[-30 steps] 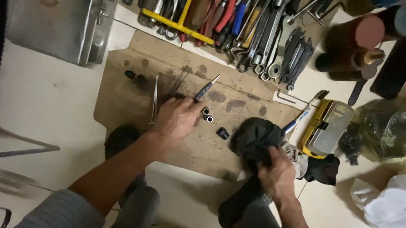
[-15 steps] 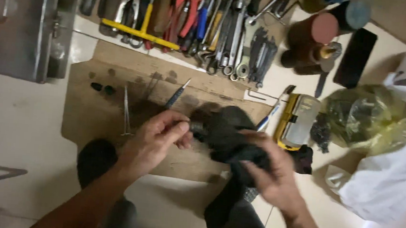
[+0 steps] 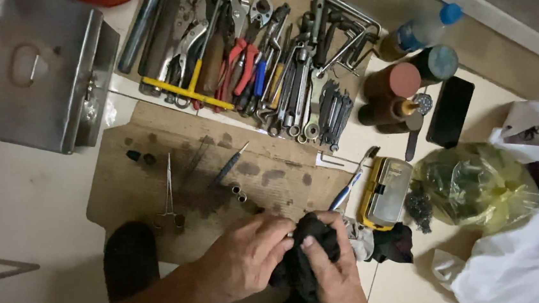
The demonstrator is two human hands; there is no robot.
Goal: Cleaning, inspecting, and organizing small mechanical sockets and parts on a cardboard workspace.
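Pale floor tiles carry a stained sheet of cardboard (image 3: 151, 193), and the work goes on at its near right edge. Both hands meet there over a black rag (image 3: 313, 251). The left hand (image 3: 245, 255) has its fingers curled and closed against the left side of the rag, and the right hand (image 3: 333, 275) is clamped on it from the right, thumb pressed on top. Whether something small sits inside the folds cannot be told, as the cloth and the fingers hide it.

Just right of the hands lies a second dark cloth (image 3: 394, 241) with a lighter scrap beside it. On the cardboard, a little farther off, sit two small metal sleeves (image 3: 238, 192), a blue-handled pick (image 3: 229, 164), a pair of thin forceps (image 3: 169, 192) and two small black caps (image 3: 141, 157) toward the left. A toothbrush (image 3: 350, 183) lies slanted just beyond the rag, next to a yellow case with a grey lid (image 3: 387, 191).

Farther away a row of pliers, wrenches and screwdrivers (image 3: 263, 67) spreads across the floor, with a yellow ruler (image 3: 187, 94) at its near edge. A steel toolbox (image 3: 35, 69) stands far left. To the right are brown cans (image 3: 392, 94), a plastic bottle (image 3: 420, 32), a black phone (image 3: 450, 111), a yellow plastic bag (image 3: 478, 187) and a white bag (image 3: 509, 279).
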